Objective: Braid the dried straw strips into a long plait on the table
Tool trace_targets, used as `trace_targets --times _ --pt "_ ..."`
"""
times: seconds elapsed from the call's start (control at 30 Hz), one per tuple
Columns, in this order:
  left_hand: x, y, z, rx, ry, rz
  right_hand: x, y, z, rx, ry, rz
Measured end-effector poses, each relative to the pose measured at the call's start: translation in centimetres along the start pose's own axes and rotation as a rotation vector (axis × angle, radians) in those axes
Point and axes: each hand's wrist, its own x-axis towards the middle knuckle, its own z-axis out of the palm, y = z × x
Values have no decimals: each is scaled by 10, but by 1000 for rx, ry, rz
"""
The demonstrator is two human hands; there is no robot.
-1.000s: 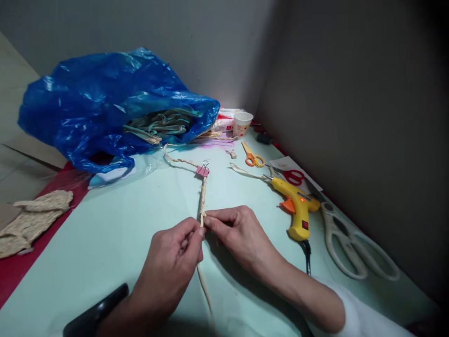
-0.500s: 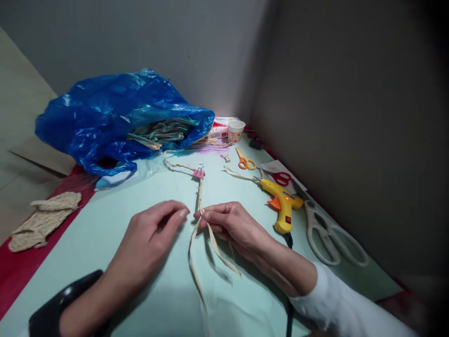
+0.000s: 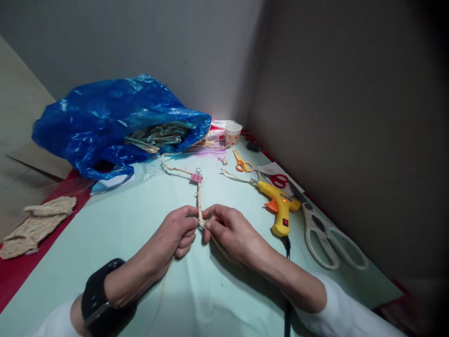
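A thin braid of pale natural fibre (image 3: 199,196) runs down the middle of the table, with a pink binder clip (image 3: 196,177) gripping it farther up. At its lower end my left hand (image 3: 181,230) is closed on a fibre strand, whose tail hangs below the wrist. Facing it from the right, my right hand (image 3: 228,229) pinches another strand against the braid end. Both hands' fingertips nearly meet there, and they partly hide the strands. Beyond the clip the braid curves left toward the blue bag.
A blue plastic bag (image 3: 105,121) full of dried fibre lies at the back left. On the right are a yellow glue gun (image 3: 281,210), large white-handled scissors (image 3: 321,238), red scissors (image 3: 278,180) and orange scissors (image 3: 242,164). A paper cup (image 3: 233,135) stands behind; a woven piece (image 3: 38,227) lies left.
My left hand has moved right to the braid end and closed on a strand. The loose strands that hung below the braid are now drawn apart to both sides.
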Motion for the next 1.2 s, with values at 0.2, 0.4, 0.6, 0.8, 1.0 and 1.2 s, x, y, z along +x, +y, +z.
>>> trace_targets --times 0.2,0.4,0.6,0.8,1.0,1.2 --pt "0 -2 3 119 19 49 -5 -1 -1 -175 27 -81" --pt "0 -4 2 184 79 80 -7 -13 -7 -473 65 -63" --pt "-1 -7 4 186 121 113 -12 -16 3 -672 223 -227" --pt "2 -9 0 139 101 43 -14 -13 10 -644 246 -228" --pt "6 -12 0 93 99 61 -13 -16 5 -656 286 -159" --pt "5 -13 0 47 111 66 2 -29 -52 -701 373 -66"
